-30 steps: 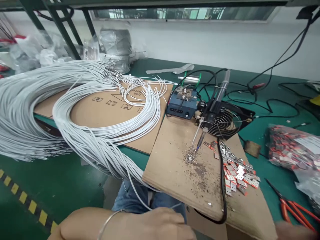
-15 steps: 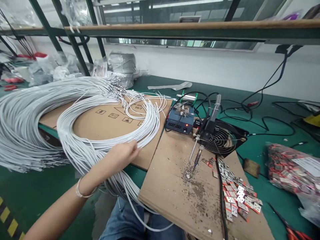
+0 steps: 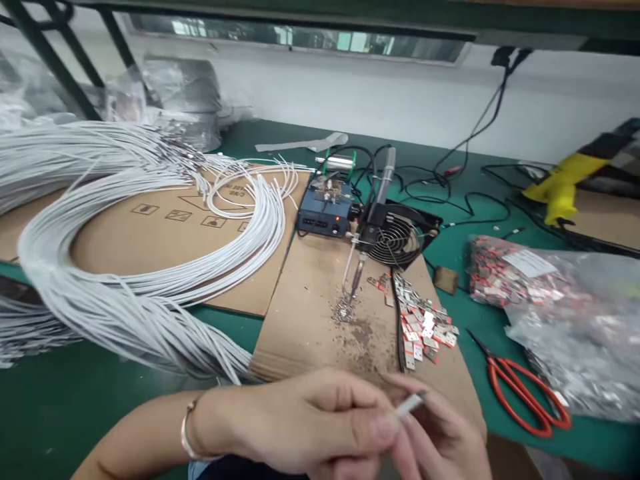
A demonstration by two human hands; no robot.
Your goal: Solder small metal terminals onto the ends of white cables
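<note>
My left hand [image 3: 320, 420], with a white bracelet at its wrist, is closed on a white cable, low in front of me. The end of this cable [image 3: 411, 405] sticks out past the thumb and has a dark tip. Fingers of my right hand [image 3: 445, 430] are curled around the same cable end, close against the left fingertips; they are partly blurred. Left of the hands, a big looped bundle of white cables [image 3: 165, 283] lies over cardboard and hangs toward me. Ahead stands a soldering iron [image 3: 373, 223] in a holder, its tip pointing down at solder crumbs.
A blue control box [image 3: 325, 210] and a black fan [image 3: 400, 237] stand behind the cardboard [image 3: 300, 320]. Small metal connector parts [image 3: 425, 327] lie in a pile at its right. Further right are orange-handled scissors [image 3: 525, 393], a bag of parts [image 3: 520, 273] and a yellow tool [image 3: 570, 180].
My left hand has left the cable bundle and moved right and toward me, now gripping one cable end. My right hand has come into view beside it. The view has turned down and right.
</note>
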